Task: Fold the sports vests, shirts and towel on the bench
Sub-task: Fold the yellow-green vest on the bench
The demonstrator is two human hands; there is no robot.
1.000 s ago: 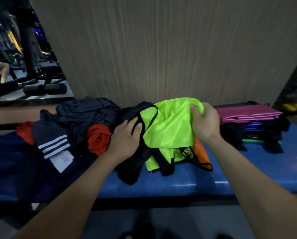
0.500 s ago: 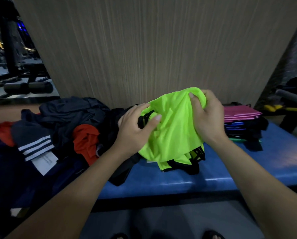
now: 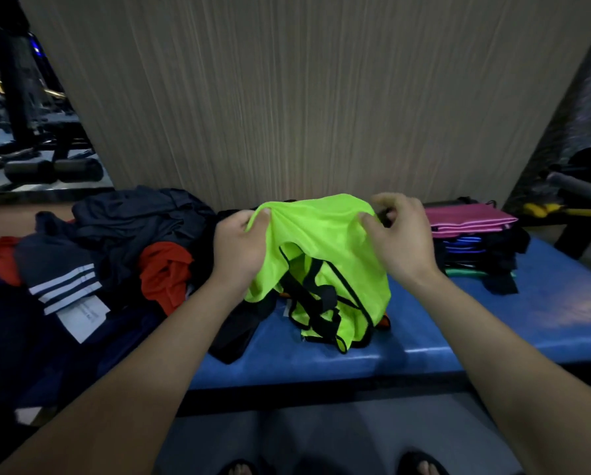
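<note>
A neon green sports vest (image 3: 325,248) with black trim hangs above the blue bench (image 3: 493,323), its lower straps bunched on the padding. My left hand (image 3: 239,248) pinches its upper left edge. My right hand (image 3: 397,234) grips the upper right edge with curled fingers. A heap of unfolded dark and red clothes (image 3: 126,241) lies to the left. A folded stack with a pink piece on top (image 3: 472,231) sits to the right.
A ribbed wall panel (image 3: 304,97) rises right behind the bench. Gym equipment (image 3: 47,166) stands at the far left, and a yellow-handled bar (image 3: 568,210) lies at the far right. My sandalled feet (image 3: 421,464) show below on the grey floor.
My hands have moved apart along the vest's top edge, spreading it wider. The vest hangs lower, with its straps now dangling onto the bench.
</note>
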